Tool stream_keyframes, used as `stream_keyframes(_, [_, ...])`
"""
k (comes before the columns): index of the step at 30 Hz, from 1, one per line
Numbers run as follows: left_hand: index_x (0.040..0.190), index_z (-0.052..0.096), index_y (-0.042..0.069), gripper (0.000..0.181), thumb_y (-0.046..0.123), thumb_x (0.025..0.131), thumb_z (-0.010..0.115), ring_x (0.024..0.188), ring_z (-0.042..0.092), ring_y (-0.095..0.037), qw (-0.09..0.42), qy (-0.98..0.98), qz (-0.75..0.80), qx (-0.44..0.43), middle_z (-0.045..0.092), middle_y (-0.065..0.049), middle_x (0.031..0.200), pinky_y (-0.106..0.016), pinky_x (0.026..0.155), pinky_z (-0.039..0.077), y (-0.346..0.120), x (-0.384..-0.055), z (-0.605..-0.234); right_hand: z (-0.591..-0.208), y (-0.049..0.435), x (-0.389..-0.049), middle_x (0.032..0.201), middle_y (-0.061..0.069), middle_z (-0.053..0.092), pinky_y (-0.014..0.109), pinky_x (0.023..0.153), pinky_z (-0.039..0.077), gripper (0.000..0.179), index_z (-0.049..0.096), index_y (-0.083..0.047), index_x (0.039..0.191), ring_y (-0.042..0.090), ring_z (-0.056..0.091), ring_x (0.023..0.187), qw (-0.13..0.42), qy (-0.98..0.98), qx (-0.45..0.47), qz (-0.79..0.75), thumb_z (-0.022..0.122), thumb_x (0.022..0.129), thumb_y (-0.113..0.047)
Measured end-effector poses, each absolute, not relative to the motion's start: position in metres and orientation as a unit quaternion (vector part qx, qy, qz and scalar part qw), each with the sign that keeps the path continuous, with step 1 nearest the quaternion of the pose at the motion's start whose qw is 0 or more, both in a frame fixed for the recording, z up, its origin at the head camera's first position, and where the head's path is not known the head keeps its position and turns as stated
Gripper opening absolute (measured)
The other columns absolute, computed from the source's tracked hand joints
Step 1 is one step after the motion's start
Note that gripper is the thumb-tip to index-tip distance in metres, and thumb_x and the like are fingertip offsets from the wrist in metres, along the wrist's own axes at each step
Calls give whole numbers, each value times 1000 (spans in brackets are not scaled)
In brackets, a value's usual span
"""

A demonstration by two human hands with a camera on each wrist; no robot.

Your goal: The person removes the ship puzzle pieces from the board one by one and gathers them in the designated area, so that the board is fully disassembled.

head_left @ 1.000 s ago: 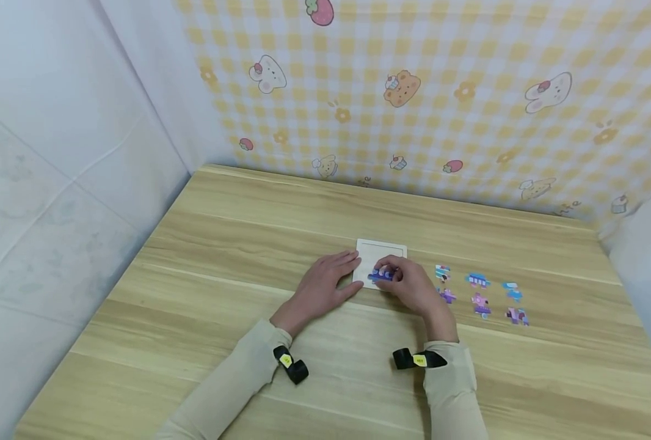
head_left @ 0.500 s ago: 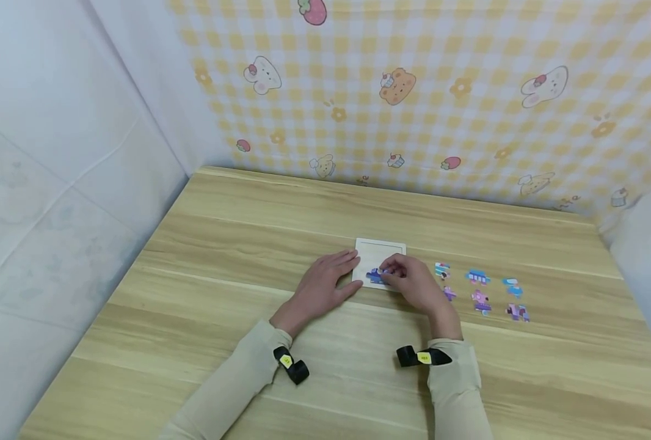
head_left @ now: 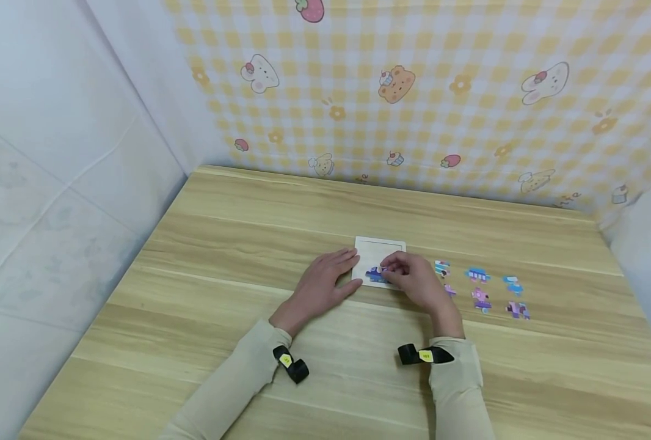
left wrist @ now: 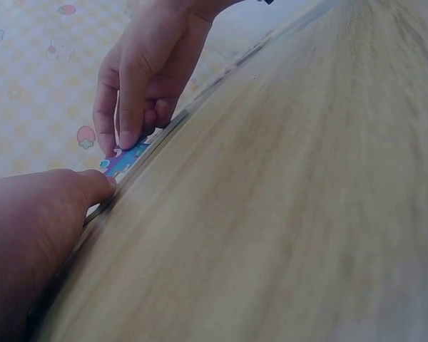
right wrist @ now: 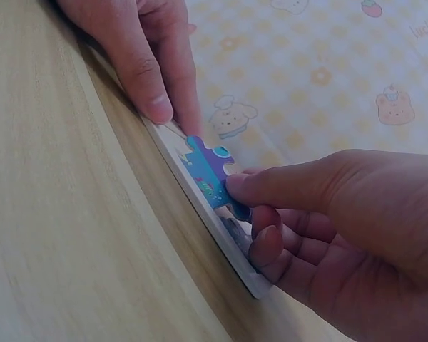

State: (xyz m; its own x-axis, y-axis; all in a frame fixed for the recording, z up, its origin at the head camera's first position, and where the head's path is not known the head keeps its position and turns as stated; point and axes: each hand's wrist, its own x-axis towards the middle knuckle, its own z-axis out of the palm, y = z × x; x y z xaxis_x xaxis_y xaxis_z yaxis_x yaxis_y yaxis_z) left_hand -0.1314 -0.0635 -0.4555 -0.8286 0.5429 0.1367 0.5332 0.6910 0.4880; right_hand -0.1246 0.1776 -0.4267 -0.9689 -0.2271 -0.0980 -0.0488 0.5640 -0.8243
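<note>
A square white puzzle tray (head_left: 380,247) with a raised rim lies on the table. My left hand (head_left: 325,284) rests at its left edge, fingers extended, the thumb and fingertips at the rim. My right hand (head_left: 416,278) is over the tray's lower right part. Its thumb and fingers pinch a blue and purple jigsaw puzzle piece (right wrist: 207,171) by one end. That piece is close over the tray's near side, and its right end is hidden by the fingers in the head view. In the left wrist view the jigsaw piece (left wrist: 121,162) shows between both hands.
Several other jigsaw pieces lie in two rows to the right of the tray, among them a blue one (head_left: 477,275), a pink and purple one (head_left: 481,300) and a light blue one (head_left: 513,285). A checked cloth (head_left: 413,122) hangs behind the wooden table (head_left: 248,226).
My right hand has shifted slightly to the right and its fingers have drawn back along the piece, so more of it shows, lower over the tray. My left hand stays in place.
</note>
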Motion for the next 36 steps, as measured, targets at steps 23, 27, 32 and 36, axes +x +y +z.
stream_keyframes(23, [150,56,10,58,44,103,61,150,38,-20,10,921,265,286,47,-1,159,-43,124,29,-62,-130,-455,-425,180,-123,84,6,67,27,65,46,9,75,-4,105,20,55,74,94,875,-79,-469,69,99,-5])
stream_keyframes(27, [150,55,11,58,45,103,61,150,38,-19,14,922,262,283,46,0,159,-42,124,29,-61,-129,-455,-424,181,-121,86,6,68,26,64,46,9,75,-6,106,21,55,74,85,876,-76,-469,69,99,-6])
stream_keyframes(32, [150,55,11,58,45,103,60,150,38,-19,16,923,261,284,46,0,159,-43,124,29,-60,-129,-454,-417,188,-119,90,6,71,27,62,46,10,77,-7,107,21,55,73,75,880,-71,-463,70,99,-9])
stream_keyframes(36, [151,54,11,59,46,104,60,151,37,-19,19,924,261,280,46,0,160,-43,124,28,-59,-128,-453,-413,198,-119,96,6,74,28,64,47,13,79,-8,107,21,56,76,65,887,-70,-451,71,99,-13])
